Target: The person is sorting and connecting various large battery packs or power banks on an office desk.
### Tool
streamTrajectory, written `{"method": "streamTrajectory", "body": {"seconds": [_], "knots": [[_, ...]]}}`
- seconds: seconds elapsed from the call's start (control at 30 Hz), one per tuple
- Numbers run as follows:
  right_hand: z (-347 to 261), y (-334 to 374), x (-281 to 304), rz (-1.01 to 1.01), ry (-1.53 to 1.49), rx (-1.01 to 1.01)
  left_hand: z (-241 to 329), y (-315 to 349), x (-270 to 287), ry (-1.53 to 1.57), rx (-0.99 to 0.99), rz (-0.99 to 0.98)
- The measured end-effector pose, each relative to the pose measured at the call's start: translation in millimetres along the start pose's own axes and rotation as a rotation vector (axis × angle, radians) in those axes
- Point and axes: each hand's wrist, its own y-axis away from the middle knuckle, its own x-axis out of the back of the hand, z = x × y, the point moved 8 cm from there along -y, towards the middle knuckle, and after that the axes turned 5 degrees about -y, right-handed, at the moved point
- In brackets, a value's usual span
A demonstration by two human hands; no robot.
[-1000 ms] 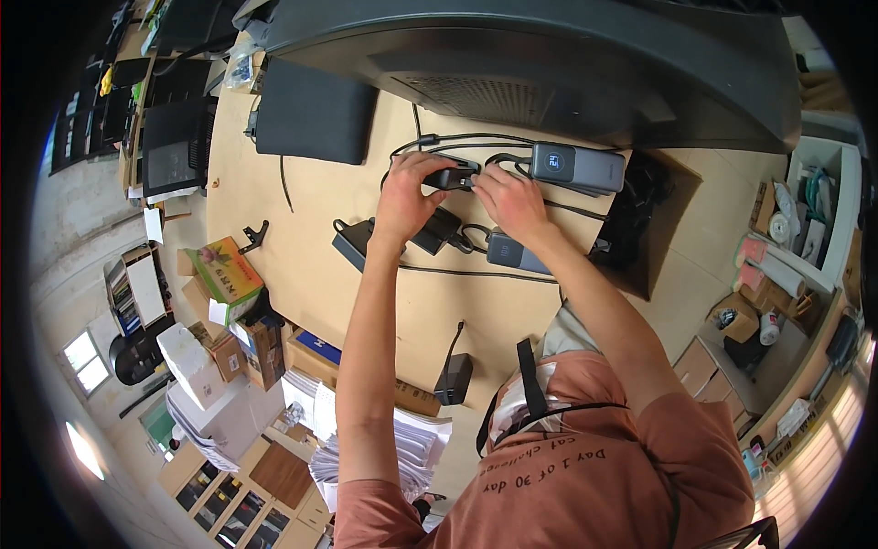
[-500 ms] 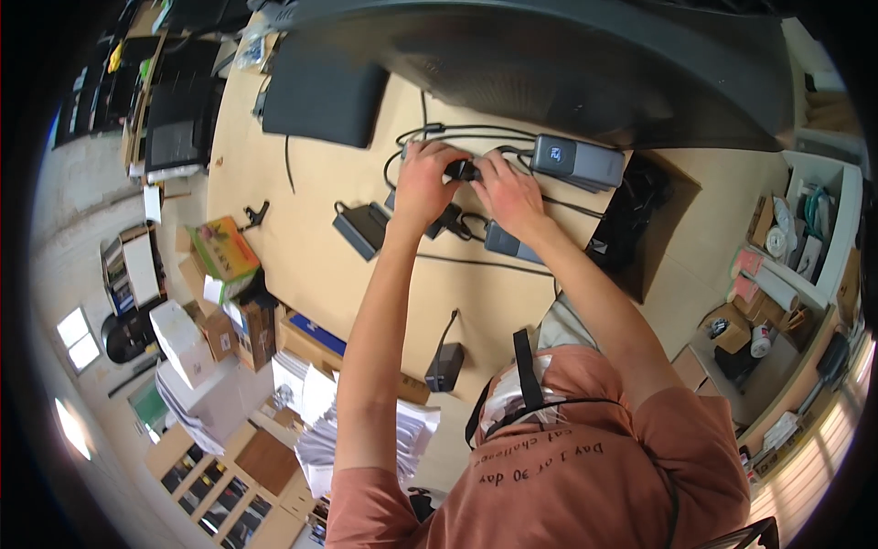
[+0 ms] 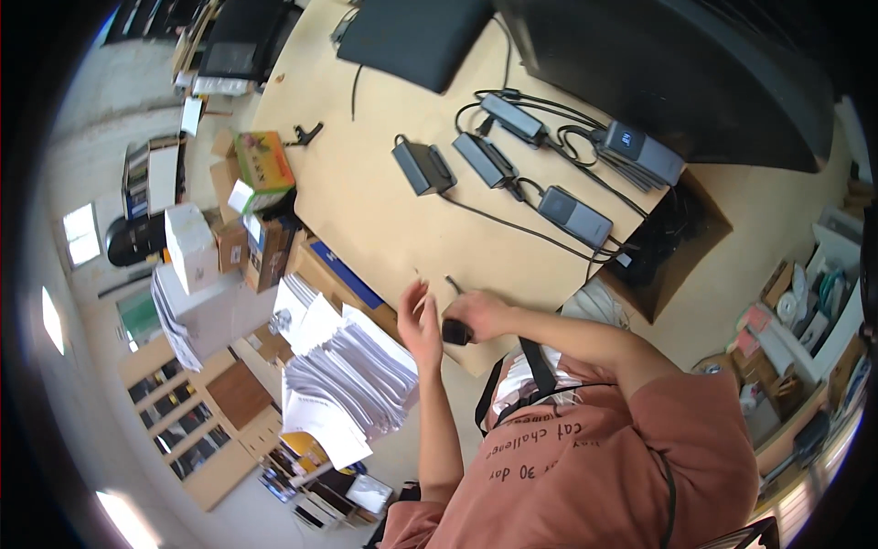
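fingers (image 3: 466, 306) on adapter (image 3: 456, 332) near table edge (image 3: 368, 272)

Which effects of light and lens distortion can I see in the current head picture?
In the head view, the fisheye curves the large black panel's lower edge, with dark corners around; in the head view, the window looks washed out; in the head view, the black adapter in the right hand shows little surface detail.
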Motion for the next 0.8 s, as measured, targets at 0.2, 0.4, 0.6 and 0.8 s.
{"method": "streamTrajectory", "body": {"seconds": [0.2, 0.4, 0.6, 0.8], "knots": [[-35.4, 77.7, 103.3, 0.317, -1.12, -0.259, -4.1, 84.7, -31.6, 0.314, 0.161, -0.415], [-51.2, 124.1, 156.3, 0.424, -1.142, -0.406, 47.2, 84.7, -110.9, 0.45, 0.227, -0.506], [-53.0, 143.9, 162.0, 0.635, -1.19, -0.277, 59.7, 89.8, -130.6, 0.376, 0.15, -0.617], [-79.0, 155.6, 181.5, 0.508, -0.895, -0.399, 48.6, 102.5, -150.3, 0.682, 0.321, -0.768]]}}
